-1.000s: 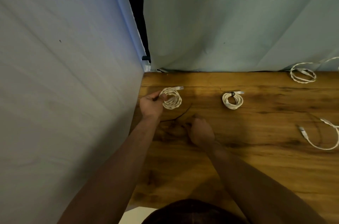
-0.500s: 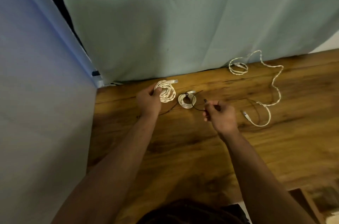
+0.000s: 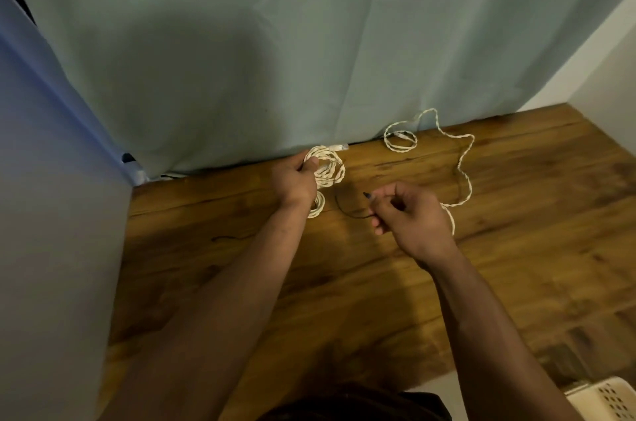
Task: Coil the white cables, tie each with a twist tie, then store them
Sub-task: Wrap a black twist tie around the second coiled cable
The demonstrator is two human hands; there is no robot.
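Note:
My left hand (image 3: 295, 179) grips a coiled white cable (image 3: 329, 168) above the wooden table (image 3: 516, 248), its plug pointing right at the top. A second coil (image 3: 317, 205), lying on the table, is mostly hidden behind my left wrist. My right hand (image 3: 407, 214) pinches a thin black twist tie (image 3: 347, 210) that curves out to the left of my fingers. A loose white cable (image 3: 461, 165) snakes from a small loop near the curtain down behind my right hand.
A pale green curtain (image 3: 309, 41) hangs along the table's back edge and a blue-white sheet (image 3: 51, 214) closes the left side. Another black twist tie (image 3: 227, 238) lies at the table's left. A white perforated basket (image 3: 609, 400) shows at the bottom right corner.
My right hand picked the black twist tie up off the table and lifted it. The view swung right, so the tied coil now sits behind my left wrist. My left hand kept its coil.

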